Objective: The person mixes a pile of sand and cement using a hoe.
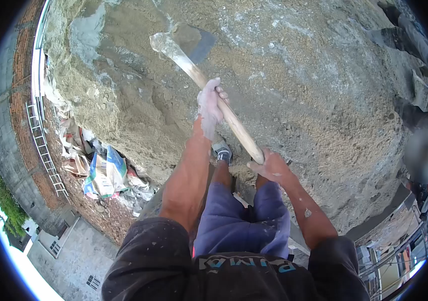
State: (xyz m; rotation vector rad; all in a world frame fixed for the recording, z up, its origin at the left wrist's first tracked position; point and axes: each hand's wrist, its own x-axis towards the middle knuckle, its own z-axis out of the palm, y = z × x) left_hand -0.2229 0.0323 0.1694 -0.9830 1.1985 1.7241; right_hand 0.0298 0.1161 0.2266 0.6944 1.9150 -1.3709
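Observation:
A hoe [239, 131] with a pale wooden handle runs slantwise across the middle of the view. Its flat grey blade [205, 46] lies against the sandy, cement-streaked heap [304, 75]. My left hand [210, 103], coated in pale powder, is wrapped round the handle about midway. Lower down, my right hand [272, 166] grips the handle's butt end. Beneath the handle, between my arms, my shoe [222, 152] shows on the heap.
Crumpled sacks [106, 173] lie left of the heap. Beyond them a ladder [45, 150] stands near a brick and block wall [3, 118]. At the right edge is another person in dark clothing [419, 115], with a blurred round shape [425, 156] there.

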